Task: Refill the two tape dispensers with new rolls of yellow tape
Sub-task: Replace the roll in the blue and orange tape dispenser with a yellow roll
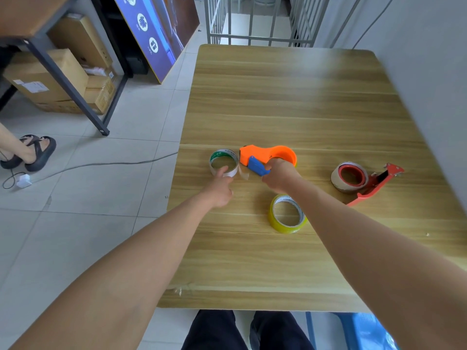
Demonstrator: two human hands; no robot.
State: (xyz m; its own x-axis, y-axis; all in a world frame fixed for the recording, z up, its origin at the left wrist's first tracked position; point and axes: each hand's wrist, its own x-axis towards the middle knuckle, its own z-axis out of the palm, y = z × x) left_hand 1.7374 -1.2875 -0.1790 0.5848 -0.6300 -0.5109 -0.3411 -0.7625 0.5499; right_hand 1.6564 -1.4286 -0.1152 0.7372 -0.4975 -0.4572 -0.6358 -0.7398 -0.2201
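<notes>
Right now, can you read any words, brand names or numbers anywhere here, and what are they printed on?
Nothing can be read clearly.
Empty tape core: green and white printing inside, too blurred.
Yellow tape roll: small print on the inner core, too small.
Leaning blue poster: white round icons with captions, too blurred.
Cardboard box: white shipping label, illegible.
Orange dispenser and red dispenser: no visible text.
</notes>
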